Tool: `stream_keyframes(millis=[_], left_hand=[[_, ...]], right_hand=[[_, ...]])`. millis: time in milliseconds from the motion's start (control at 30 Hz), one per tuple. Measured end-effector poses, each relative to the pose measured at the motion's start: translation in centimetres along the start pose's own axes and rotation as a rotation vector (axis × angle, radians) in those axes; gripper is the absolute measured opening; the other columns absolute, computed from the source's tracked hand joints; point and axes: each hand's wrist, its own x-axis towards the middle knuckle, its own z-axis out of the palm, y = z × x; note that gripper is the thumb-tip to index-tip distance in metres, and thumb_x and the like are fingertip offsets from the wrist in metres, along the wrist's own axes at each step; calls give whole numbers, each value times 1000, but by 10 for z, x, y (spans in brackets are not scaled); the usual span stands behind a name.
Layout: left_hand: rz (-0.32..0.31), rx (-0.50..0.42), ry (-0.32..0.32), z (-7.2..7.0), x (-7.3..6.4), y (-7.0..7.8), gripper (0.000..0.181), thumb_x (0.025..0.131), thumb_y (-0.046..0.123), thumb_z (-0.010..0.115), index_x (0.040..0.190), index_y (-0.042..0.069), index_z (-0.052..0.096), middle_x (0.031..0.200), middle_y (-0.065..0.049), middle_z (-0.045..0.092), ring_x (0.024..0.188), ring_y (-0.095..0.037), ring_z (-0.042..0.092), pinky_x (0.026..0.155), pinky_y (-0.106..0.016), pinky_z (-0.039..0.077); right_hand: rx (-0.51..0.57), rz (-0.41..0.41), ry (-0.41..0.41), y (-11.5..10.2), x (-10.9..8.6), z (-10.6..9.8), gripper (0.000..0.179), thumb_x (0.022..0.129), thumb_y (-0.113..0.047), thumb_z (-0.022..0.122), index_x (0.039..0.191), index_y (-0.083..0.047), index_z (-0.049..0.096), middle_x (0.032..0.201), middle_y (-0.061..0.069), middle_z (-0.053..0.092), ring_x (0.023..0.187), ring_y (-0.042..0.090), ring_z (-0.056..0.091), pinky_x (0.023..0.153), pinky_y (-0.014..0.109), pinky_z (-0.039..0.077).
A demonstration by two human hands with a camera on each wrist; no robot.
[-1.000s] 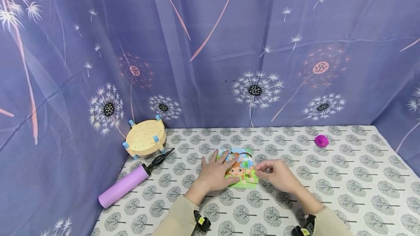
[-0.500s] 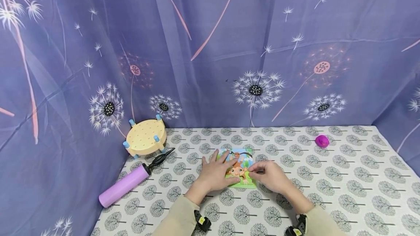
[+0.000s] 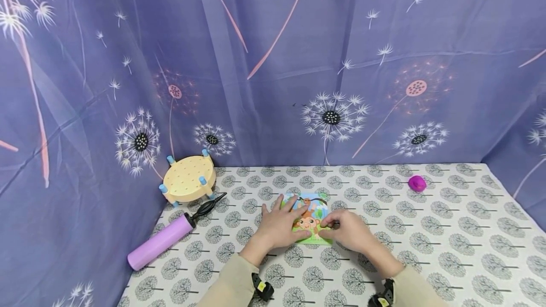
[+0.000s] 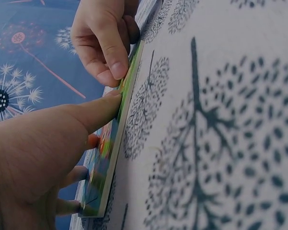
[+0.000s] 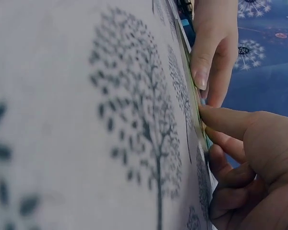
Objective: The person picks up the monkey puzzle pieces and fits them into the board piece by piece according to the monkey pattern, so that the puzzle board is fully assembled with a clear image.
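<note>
A small square jigsaw puzzle (image 3: 308,223) with a cartoon monkey on green and blue lies flat on the cloth in the head view. My left hand (image 3: 281,225) rests on its left part with fingers spread, hiding that side. At the lower right corner, my right hand (image 3: 347,230) holds a puzzle piece down in the board between thumb and forefinger; the fingers mostly cover the piece. In the left wrist view the thin edge of the puzzle (image 4: 106,177) shows under my left hand (image 4: 43,143). Curled back in the right wrist view are the other fingers (image 5: 225,175) of my right hand.
Left of the hands lie a purple hand pump (image 3: 162,241) with a black nozzle and an upturned yellow stool (image 3: 189,178) with blue-tipped legs. A magenta object (image 3: 417,183) sits far right. A dandelion-print curtain (image 3: 273,84) hangs behind the tree-print cloth (image 3: 443,231).
My right hand has moved left with the puzzle piece, from the board's right edge into its lower right corner. The left hand has stayed on the puzzle.
</note>
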Motion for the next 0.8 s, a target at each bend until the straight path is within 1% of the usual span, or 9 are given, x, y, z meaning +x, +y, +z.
stream_keyframes(millis=[100,200,267,367,500,600,667,733,800], left_hand=[[-3,4,-3,0,0,-2,79,93,78,50,161,39,38,171,-2,24,154,-45,20,109,-83,21],[-6,3,0,0,0,-4,79,94,77,51,161,39,38,171,-2,25,154,-44,19,108,-84,21],[-7,-2,7,0,0,-5,78,93,77,52,161,39,39,171,-2,25,154,-45,20,108,-84,21],[-11,-4,15,2,0,-7,79,93,77,53,161,39,39,170,-2,26,154,-45,21,108,-84,21],[0,-10,25,5,-1,-9,75,95,75,52,160,40,40,170,-1,28,154,-44,22,110,-82,21],[13,-4,39,3,0,-12,66,101,66,50,159,38,43,169,0,30,154,-40,24,113,-79,22],[16,18,51,2,1,-16,60,104,61,48,159,36,44,168,1,32,153,-38,27,114,-76,24],[15,29,70,-2,2,-21,57,106,57,47,157,33,47,167,1,35,152,-37,31,115,-73,27],[16,29,96,-9,3,-26,54,107,53,48,156,30,49,165,-1,37,150,-38,34,115,-72,28]], right_hand=[[-13,37,5,-4,4,4,20,80,-31,91,83,-21,73,80,-9,62,69,8,55,60,23,49],[-36,108,10,-6,11,8,24,83,-33,88,76,-23,68,72,-9,59,60,9,51,52,23,43],[-58,153,24,-5,16,10,27,85,-34,86,74,-22,64,67,-8,58,56,9,49,48,23,39],[-87,182,55,-2,21,7,29,88,-32,83,74,-20,60,64,-6,56,54,11,46,46,24,36],[-31,165,55,11,22,-6,26,90,-26,81,78,-17,60,67,-4,55,57,12,46,50,24,38],[59,120,12,23,19,-21,22,91,-21,79,81,-14,61,69,-3,56,59,12,49,52,23,42],[93,84,15,29,17,-31,21,92,-19,78,82,-13,61,71,-2,58,62,13,51,53,21,44],[119,69,48,34,16,-43,19,94,-18,76,84,-12,61,72,1,61,62,14,54,51,21,45],[147,71,109,38,13,-56,15,95,-16,74,88,-11,63,74,6,65,62,17,56,49,22,47]])
